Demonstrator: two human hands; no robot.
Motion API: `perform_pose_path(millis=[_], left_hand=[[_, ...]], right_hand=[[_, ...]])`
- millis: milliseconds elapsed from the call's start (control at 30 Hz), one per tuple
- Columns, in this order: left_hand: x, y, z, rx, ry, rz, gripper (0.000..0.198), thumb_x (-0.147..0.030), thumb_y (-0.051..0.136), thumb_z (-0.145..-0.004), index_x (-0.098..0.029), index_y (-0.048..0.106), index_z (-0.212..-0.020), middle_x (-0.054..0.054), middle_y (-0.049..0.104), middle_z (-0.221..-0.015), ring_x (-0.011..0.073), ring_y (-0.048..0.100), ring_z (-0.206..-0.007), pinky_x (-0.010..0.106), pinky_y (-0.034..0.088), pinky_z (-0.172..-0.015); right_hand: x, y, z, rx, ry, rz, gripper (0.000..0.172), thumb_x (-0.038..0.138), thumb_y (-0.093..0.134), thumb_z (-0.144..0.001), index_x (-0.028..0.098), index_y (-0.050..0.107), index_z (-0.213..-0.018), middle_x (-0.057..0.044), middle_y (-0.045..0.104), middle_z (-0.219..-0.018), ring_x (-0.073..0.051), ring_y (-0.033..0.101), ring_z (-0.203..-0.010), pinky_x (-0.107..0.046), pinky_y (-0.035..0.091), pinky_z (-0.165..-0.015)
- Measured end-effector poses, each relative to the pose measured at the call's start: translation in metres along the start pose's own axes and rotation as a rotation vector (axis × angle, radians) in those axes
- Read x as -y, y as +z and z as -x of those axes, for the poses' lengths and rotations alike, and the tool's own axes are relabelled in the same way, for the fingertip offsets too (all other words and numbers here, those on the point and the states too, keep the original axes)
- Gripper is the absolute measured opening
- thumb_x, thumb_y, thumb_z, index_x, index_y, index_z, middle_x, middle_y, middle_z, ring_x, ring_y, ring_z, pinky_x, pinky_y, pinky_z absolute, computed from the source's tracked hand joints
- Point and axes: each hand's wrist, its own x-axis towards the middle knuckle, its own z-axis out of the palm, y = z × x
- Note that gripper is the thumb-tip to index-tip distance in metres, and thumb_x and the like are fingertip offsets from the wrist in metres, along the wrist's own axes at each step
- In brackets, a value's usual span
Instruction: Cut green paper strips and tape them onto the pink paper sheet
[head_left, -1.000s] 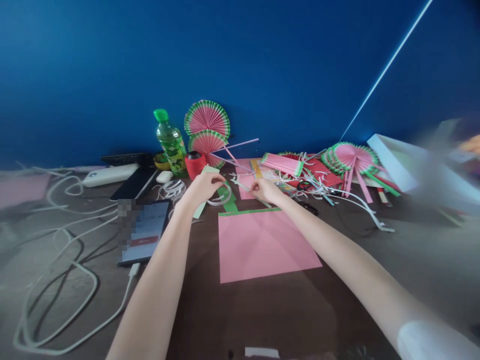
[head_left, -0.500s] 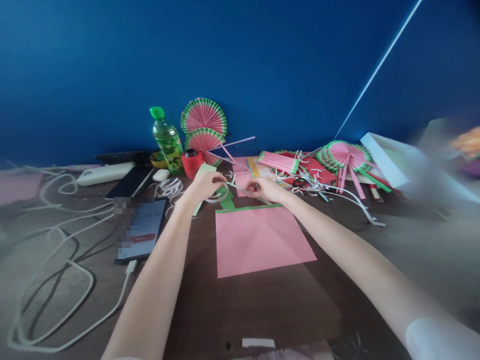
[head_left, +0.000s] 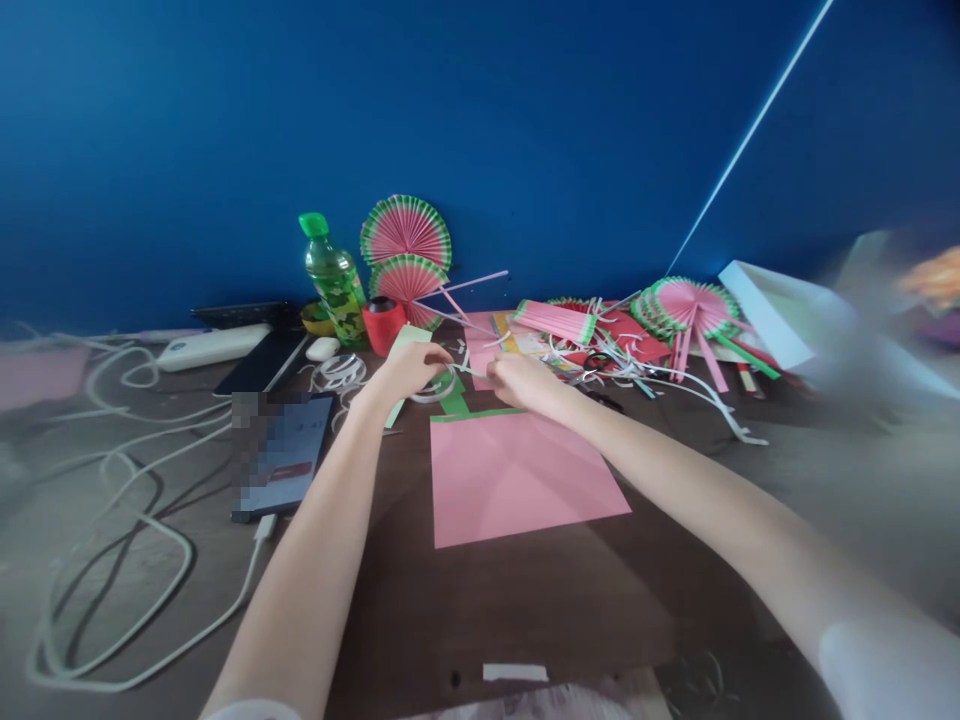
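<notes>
My left hand [head_left: 406,371] and my right hand [head_left: 520,381] meet just beyond the far edge of a pink paper sheet [head_left: 517,478] with a green border strip. Both hands are closed in a pinch on a thin white strip [head_left: 463,371] that runs between them and curls into a loop by my left fingers. A green paper piece [head_left: 454,395] lies under the loop.
A phone [head_left: 286,452] on a white cable [head_left: 135,560] lies left of the sheet. Behind stand a green bottle [head_left: 331,280], a red cup [head_left: 383,325] and pink-and-green paper fans [head_left: 406,238]. More fans, sticks and white strips [head_left: 675,340] are piled at the right.
My right hand has slid a little left toward my left hand, shortening the stretch of strip between them. The view has shifted slightly.
</notes>
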Motion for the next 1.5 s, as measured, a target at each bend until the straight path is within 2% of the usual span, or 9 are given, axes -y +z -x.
perform_pose_path(millis=[167,300,467,600,667,800,900,1100,1500], left_hand=[[-0.009,-0.008,0.006,-0.015,-0.012,0.026,0.025,-0.024,0.05,-0.073,-0.016,0.069,-0.088,0.004,0.069,-0.09,0.0166,0.061,-0.081,0.024,0.046,-0.076],[-0.011,-0.012,0.007,-0.043,0.004,0.016,0.024,-0.023,0.049,-0.074,-0.017,0.069,-0.087,0.003,0.068,-0.092,0.0166,0.061,-0.083,0.024,0.046,-0.077],[-0.01,-0.015,0.006,-0.048,-0.001,0.033,0.026,-0.024,0.048,-0.074,-0.018,0.068,-0.088,0.002,0.069,-0.09,0.0164,0.061,-0.083,0.023,0.045,-0.076],[-0.009,-0.015,0.004,-0.027,0.01,0.071,0.027,-0.024,0.047,-0.073,-0.016,0.067,-0.089,0.003,0.069,-0.087,0.0158,0.062,-0.081,0.022,0.047,-0.074],[-0.009,-0.013,0.004,-0.018,0.012,0.099,0.027,-0.024,0.047,-0.073,-0.016,0.067,-0.089,0.003,0.069,-0.086,0.0152,0.062,-0.08,0.022,0.047,-0.074],[-0.009,-0.011,0.003,-0.001,0.014,0.134,0.027,-0.023,0.047,-0.074,-0.015,0.067,-0.09,0.003,0.07,-0.084,0.0154,0.063,-0.081,0.023,0.048,-0.076],[-0.011,-0.012,0.004,0.002,0.009,0.131,0.027,-0.023,0.047,-0.074,-0.015,0.067,-0.09,0.004,0.07,-0.084,0.0153,0.064,-0.079,0.023,0.048,-0.074],[-0.016,-0.012,0.004,0.02,0.0,0.121,0.028,-0.023,0.048,-0.073,-0.015,0.067,-0.091,0.004,0.071,-0.083,0.0156,0.064,-0.079,0.024,0.048,-0.076],[-0.014,-0.011,0.004,0.027,0.025,0.126,0.029,-0.024,0.048,-0.074,-0.015,0.067,-0.094,0.004,0.071,-0.085,0.0152,0.063,-0.078,0.024,0.048,-0.077]], right_hand=[[0.015,0.005,0.003,-0.031,0.049,0.046,0.03,0.004,0.044,-0.073,0.012,0.064,-0.094,-0.018,0.062,-0.1,-0.029,0.06,-0.093,-0.033,0.044,-0.071],[0.009,0.0,0.009,-0.067,0.084,0.013,0.028,0.008,0.047,-0.073,0.015,0.064,-0.094,-0.014,0.064,-0.099,-0.026,0.06,-0.092,-0.031,0.043,-0.071],[-0.012,-0.035,0.028,-0.071,-0.025,-0.318,0.027,0.006,0.05,-0.067,0.017,0.068,-0.084,-0.004,0.068,-0.085,-0.016,0.061,-0.077,-0.025,0.043,-0.067],[-0.03,-0.063,0.038,-0.039,-0.055,-0.487,0.019,0.013,0.055,-0.069,0.017,0.069,-0.081,-0.002,0.069,-0.083,-0.014,0.06,-0.073,-0.024,0.043,-0.065],[-0.036,-0.066,0.038,0.05,-0.06,-0.545,0.019,0.016,0.057,-0.069,0.016,0.069,-0.083,-0.002,0.069,-0.084,-0.014,0.06,-0.074,-0.024,0.044,-0.066],[-0.039,-0.048,0.036,0.433,-0.121,-0.595,0.021,0.018,0.059,-0.066,0.017,0.069,-0.085,-0.001,0.069,-0.075,-0.013,0.061,-0.069,-0.022,0.045,-0.061],[-0.037,-0.028,0.037,0.503,-0.122,-0.633,0.022,0.021,0.061,-0.065,0.016,0.069,-0.085,-0.001,0.068,-0.071,-0.012,0.06,-0.063,-0.021,0.043,-0.055],[-0.04,-0.018,0.038,0.494,-0.061,-0.715,0.02,0.022,0.061,-0.064,0.015,0.067,-0.082,-0.001,0.067,-0.07,-0.011,0.057,-0.061,-0.02,0.04,-0.052],[-0.039,-0.017,0.036,0.419,-0.142,-0.584,0.018,0.014,0.057,-0.064,0.015,0.068,-0.078,-0.001,0.066,-0.07,-0.012,0.056,-0.062,-0.021,0.04,-0.056]])
